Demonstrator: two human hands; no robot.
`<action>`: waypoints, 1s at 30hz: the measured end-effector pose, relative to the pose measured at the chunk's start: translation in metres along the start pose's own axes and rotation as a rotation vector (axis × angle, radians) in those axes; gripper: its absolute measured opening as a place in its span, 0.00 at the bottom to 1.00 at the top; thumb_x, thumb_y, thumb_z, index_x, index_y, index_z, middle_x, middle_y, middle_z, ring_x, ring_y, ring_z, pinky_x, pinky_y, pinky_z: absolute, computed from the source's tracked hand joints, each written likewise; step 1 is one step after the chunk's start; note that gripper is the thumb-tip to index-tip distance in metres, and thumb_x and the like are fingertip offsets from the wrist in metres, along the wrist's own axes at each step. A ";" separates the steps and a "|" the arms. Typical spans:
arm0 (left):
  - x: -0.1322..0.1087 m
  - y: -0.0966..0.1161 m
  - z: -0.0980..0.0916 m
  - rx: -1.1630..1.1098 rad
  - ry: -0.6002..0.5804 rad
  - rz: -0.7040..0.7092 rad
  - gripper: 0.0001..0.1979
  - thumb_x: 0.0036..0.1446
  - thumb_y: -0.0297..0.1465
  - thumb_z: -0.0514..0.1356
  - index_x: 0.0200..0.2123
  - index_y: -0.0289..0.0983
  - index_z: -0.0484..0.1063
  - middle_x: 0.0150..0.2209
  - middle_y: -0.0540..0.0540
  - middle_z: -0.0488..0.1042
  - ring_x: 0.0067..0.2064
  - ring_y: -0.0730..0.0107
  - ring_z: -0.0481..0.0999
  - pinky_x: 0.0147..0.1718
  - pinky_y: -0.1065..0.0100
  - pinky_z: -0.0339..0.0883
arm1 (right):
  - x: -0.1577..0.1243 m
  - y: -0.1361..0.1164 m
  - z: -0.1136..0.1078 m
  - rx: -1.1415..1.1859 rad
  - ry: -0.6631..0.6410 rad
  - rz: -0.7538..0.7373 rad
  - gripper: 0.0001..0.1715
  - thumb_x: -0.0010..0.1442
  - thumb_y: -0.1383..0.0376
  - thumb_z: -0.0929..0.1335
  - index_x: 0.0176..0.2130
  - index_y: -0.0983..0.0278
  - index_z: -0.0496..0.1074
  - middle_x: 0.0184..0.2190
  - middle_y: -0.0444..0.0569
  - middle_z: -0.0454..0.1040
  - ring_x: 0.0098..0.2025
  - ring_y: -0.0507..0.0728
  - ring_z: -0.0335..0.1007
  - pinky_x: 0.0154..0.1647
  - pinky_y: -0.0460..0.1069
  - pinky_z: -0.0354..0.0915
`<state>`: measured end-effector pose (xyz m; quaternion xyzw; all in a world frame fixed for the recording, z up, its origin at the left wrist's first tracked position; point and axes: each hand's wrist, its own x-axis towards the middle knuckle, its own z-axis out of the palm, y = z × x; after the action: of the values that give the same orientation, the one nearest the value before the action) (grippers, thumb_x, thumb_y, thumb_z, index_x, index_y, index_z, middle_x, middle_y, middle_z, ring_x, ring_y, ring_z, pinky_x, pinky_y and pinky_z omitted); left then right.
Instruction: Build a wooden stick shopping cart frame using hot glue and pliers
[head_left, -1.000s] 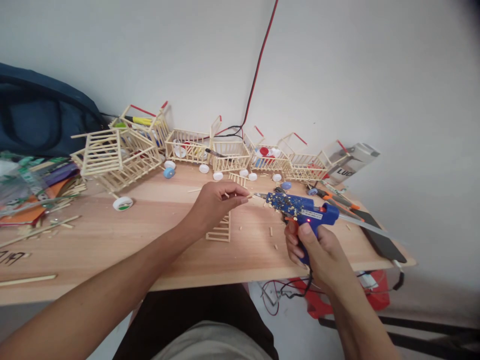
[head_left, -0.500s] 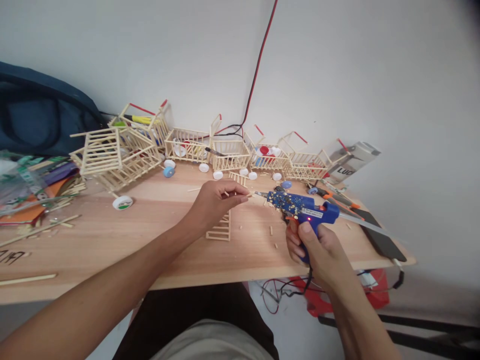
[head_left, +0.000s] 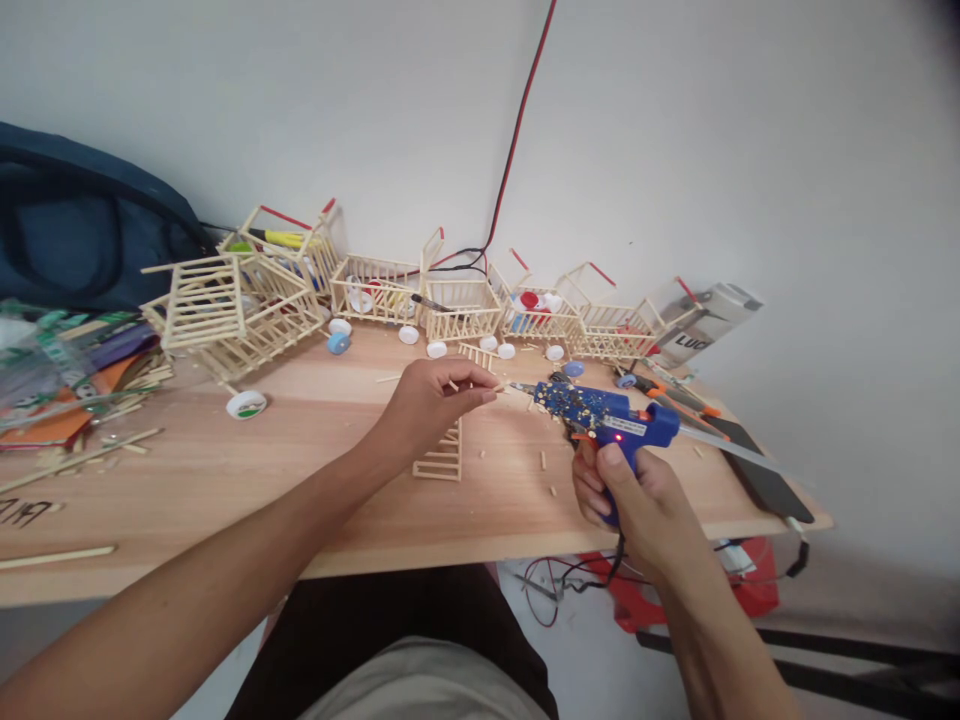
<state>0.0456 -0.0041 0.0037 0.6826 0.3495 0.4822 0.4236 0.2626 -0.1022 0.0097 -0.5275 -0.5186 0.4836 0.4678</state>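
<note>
Glue gun (head_left: pixel 581 403) is gripped in the person's right hand (head_left: pixel 637 490), above the desk (head_left: pixel 360 530), its nozzle (head_left: pixel 523 389) pointing to nine o'clock. The left hand (head_left: pixel 442 395) pinches a short stick (head_left: pixel 499 389) just beside the nozzle; whether the two touch cannot be told. Taking the nozzle as the clock's centre, a slatted panel (head_left: pixel 439 476) lies at eight, its upper part blocked by the left hand. Little stick carts (head_left: pixel 461 328) line the wall (head_left: pixel 720 120) from ten to two. Bulkier stick frames (head_left: pixel 241 300) crowd half past nine, with a dark blue bag (head_left: pixel 60 220) beyond; mixed scraps (head_left: pixel 71 425) spread at nine. Orange-ended tools (head_left: pixel 686 400) lie at three, a flat dark device (head_left: pixel 761 475) towards four, and a carton (head_left: pixel 701 335) leans at half past two. Loose stick bits (head_left: pixel 543 460) dot five o'clock.
</note>
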 end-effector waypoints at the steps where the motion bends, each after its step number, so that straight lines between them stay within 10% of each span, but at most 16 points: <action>1: 0.000 0.000 0.000 -0.001 0.002 -0.002 0.04 0.51 0.29 0.65 0.31 0.35 0.79 0.33 0.46 0.80 0.34 0.71 0.75 0.33 0.70 0.65 | 0.000 0.000 0.000 -0.004 -0.005 0.001 0.26 0.59 0.46 0.67 0.25 0.62 0.58 0.20 0.39 0.54 0.20 0.47 0.50 0.18 0.44 0.51; 30: 0.000 -0.001 -0.001 -0.001 -0.011 -0.015 0.05 0.52 0.29 0.64 0.31 0.34 0.79 0.33 0.45 0.80 0.34 0.71 0.74 0.32 0.70 0.64 | 0.000 0.000 0.003 0.035 0.019 -0.020 0.26 0.59 0.46 0.67 0.25 0.62 0.58 0.20 0.39 0.53 0.20 0.47 0.49 0.18 0.44 0.49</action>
<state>0.0447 -0.0038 0.0029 0.6824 0.3518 0.4755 0.4295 0.2594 -0.1027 0.0098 -0.5189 -0.5107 0.4828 0.4866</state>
